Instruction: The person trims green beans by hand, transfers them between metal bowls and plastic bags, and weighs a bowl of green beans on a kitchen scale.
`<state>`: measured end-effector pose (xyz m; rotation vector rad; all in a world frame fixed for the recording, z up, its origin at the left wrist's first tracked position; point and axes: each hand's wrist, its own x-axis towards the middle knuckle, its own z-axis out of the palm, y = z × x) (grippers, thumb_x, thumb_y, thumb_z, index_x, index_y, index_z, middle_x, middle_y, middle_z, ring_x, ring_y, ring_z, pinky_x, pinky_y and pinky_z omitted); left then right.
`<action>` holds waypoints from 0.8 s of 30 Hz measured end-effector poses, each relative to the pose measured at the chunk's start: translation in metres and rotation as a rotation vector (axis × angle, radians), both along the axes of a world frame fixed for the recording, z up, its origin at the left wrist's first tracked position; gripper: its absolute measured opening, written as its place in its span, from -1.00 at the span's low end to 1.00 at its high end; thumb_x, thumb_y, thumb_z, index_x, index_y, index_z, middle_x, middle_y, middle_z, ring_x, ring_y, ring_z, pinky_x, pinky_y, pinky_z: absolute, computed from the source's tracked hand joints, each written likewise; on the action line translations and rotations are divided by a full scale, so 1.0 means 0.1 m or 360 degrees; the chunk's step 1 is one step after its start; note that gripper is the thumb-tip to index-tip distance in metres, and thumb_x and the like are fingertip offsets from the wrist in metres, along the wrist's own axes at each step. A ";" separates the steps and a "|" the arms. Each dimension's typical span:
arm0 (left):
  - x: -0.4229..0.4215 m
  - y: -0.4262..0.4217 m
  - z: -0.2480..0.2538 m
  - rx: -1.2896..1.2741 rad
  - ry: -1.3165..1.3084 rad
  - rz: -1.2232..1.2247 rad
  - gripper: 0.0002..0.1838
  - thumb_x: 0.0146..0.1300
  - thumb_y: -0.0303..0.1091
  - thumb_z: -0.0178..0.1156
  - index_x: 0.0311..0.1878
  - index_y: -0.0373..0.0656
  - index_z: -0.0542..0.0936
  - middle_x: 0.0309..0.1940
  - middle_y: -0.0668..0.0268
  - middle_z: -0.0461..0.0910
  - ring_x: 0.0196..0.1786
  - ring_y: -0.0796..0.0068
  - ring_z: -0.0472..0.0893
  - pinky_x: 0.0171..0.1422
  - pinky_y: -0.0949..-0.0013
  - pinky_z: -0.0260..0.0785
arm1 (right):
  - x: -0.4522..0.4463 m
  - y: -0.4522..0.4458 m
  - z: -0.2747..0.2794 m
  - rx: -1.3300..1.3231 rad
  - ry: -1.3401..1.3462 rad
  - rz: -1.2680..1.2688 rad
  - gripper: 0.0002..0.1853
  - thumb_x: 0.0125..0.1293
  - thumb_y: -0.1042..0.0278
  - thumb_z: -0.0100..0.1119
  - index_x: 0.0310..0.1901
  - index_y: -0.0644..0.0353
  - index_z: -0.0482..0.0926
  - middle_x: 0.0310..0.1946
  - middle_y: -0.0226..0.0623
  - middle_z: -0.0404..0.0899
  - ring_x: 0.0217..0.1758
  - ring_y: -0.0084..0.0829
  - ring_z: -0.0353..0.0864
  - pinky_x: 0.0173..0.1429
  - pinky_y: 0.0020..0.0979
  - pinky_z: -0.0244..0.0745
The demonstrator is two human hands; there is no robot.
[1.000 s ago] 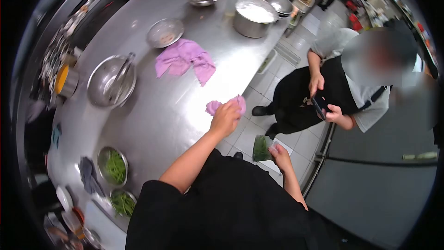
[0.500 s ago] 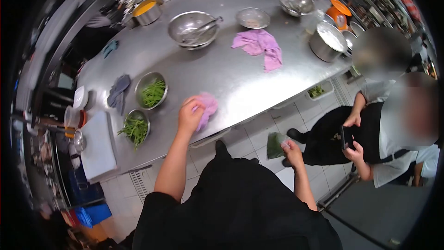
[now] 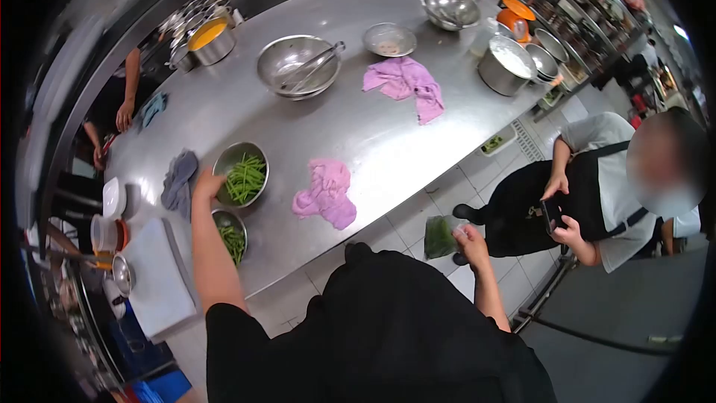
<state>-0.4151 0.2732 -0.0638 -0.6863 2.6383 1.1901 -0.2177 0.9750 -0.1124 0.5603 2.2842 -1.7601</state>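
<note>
Commercial kitchen: steel worktable (image 3: 358, 130), pots (image 3: 501, 73)

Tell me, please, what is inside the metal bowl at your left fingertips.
The metal bowl at the left hand holds green vegetable pieces; whatever lies beneath them is covered and cannot be seen.

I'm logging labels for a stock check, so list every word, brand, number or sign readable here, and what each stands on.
No text can be read anywhere in the view.
Pale mark on the black apron at the right: too small to tell whether it is lettering.
Orange kitchen scale: any markings are too small to read.
Plastic bag of greens in the right hand: no readable label.
</note>
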 end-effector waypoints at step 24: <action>-0.79 3.79 0.47 0.0417 0.0809 -0.0498 -0.57 0.39 -0.13 0.16 0.17 -0.23 0.51 -0.02 0.24 0.61 0.01 0.41 0.62 0.09 0.35 0.46 | 0.32 -0.40 0.36 0.0259 -0.0107 -0.0218 -0.79 0.37 0.22 0.18 -0.24 0.21 0.58 -0.44 -0.51 0.52 -0.37 -0.63 0.43 -0.27 -0.50 0.35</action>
